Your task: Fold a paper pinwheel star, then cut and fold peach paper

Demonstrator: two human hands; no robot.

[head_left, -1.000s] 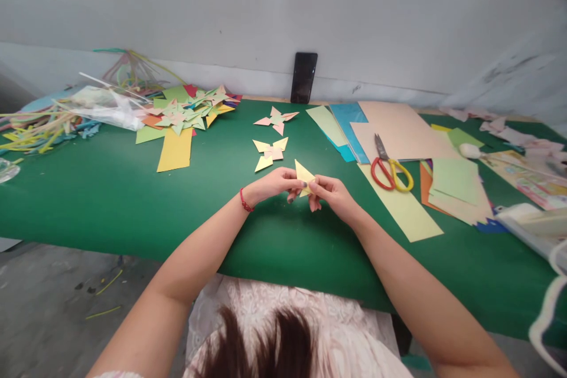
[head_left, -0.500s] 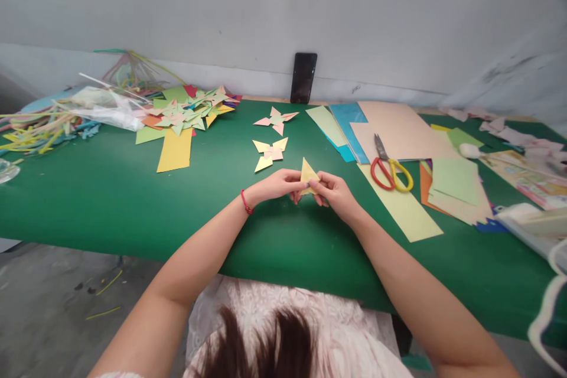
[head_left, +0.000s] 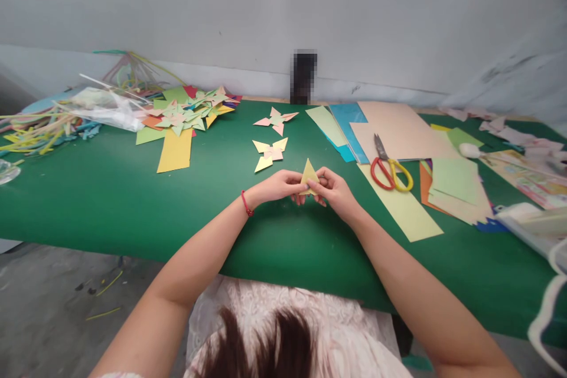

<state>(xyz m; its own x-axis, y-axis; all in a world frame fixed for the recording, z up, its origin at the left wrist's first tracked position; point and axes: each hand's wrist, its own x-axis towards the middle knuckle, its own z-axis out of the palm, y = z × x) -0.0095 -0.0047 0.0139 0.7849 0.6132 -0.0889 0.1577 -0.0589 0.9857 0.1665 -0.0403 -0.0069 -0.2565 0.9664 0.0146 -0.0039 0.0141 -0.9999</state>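
Fingers of our left hand [head_left: 282, 184] and right hand [head_left: 335, 190] pinch the yellow folded paper [head_left: 309, 173] over the bench [head_left: 133, 207], tip toward twelve o'clock, presumably to hold its creases closed. Scissors [head_left: 383, 153] lie at three o'clock, apparently parked clear of both hands.

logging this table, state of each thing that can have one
Yellow folded-paper triangle: held in left hand and right hand
Red-and-yellow-handled metal scissors: lying, blades seemingly closed
Yellow-and-pink paper star: three points showing
Pink-and-green paper star: four points showing
Clear plastic bag: crumpled
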